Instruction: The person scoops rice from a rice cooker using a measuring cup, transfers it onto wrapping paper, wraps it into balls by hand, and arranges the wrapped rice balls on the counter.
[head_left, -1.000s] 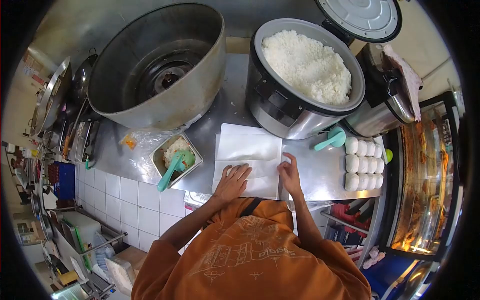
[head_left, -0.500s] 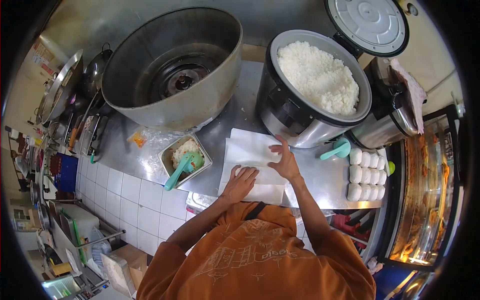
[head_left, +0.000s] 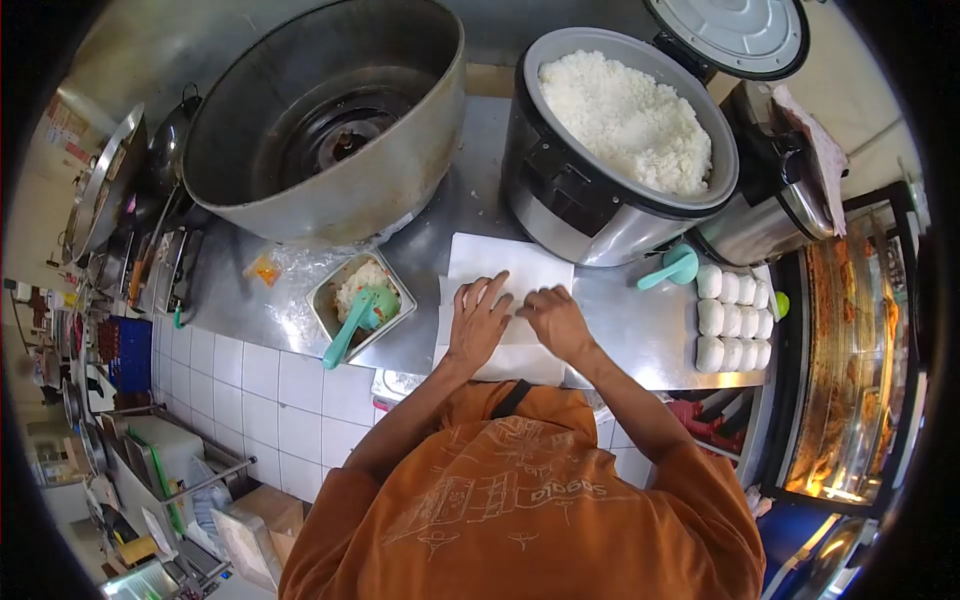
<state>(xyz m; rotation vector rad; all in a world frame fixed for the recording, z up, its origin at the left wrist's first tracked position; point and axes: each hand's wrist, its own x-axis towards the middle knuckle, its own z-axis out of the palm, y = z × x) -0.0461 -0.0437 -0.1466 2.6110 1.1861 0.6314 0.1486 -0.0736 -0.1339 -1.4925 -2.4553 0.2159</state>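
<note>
White paper sheets (head_left: 500, 257) lie overlapping on the steel counter in front of me. My left hand (head_left: 480, 325) rests on them, its fingers spread and pointing forward. Just to its right is my right hand (head_left: 555, 322), fingers bent and drawn together at the paper; whatever is between the fingertips is hidden. Left of the paper stands a square metal container (head_left: 405, 318) of rice mixed with food. A turquoise scoop (head_left: 350, 328) leans in it. Beyond the paper is an open rice cooker (head_left: 590, 220), heaped with white rice (head_left: 630, 120).
A large deep pot (head_left: 400, 160) stands at the back left. Another turquoise scoop (head_left: 670, 267) lies right of the paper, beside rows of white wrapped packets (head_left: 735, 320). A glass display case (head_left: 840, 370) borders the right; a plastic bag (head_left: 300, 290) lies left.
My right hand has moved down and left, closer to my left hand, and its fingers have drawn together. My left hand has shifted on the paper, fingers more spread. The view has tilted slightly.
</note>
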